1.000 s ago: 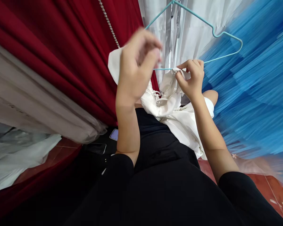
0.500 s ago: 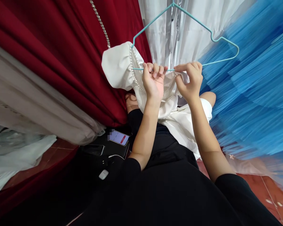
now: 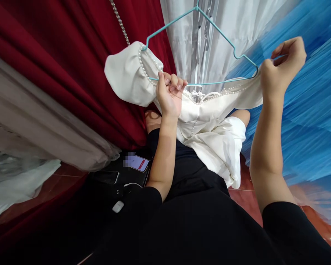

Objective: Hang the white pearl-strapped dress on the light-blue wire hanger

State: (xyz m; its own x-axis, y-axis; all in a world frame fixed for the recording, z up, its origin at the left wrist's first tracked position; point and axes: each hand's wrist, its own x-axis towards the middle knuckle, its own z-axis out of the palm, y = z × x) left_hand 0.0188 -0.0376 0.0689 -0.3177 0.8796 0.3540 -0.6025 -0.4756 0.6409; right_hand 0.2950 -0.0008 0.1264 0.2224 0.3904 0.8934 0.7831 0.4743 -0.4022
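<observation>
left hand (image 3: pixel 169 94): fingers curled tight around the hanger (image 3: pixel 198 44) bottom bar and the white dress (image 3: pixel 209 125) neckline | right hand (image 3: pixel 283 66): pinching the dress's right shoulder at the hanger's right end | dress: hangs over the person's lap, left puffed sleeve on the hanger | phone (image 3: pixel 139 162): on the floor below

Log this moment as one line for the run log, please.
left hand: grips hanger bar and dress neckline | right hand: pulls dress shoulder over hanger's right end | left sleeve: on hanger
</observation>
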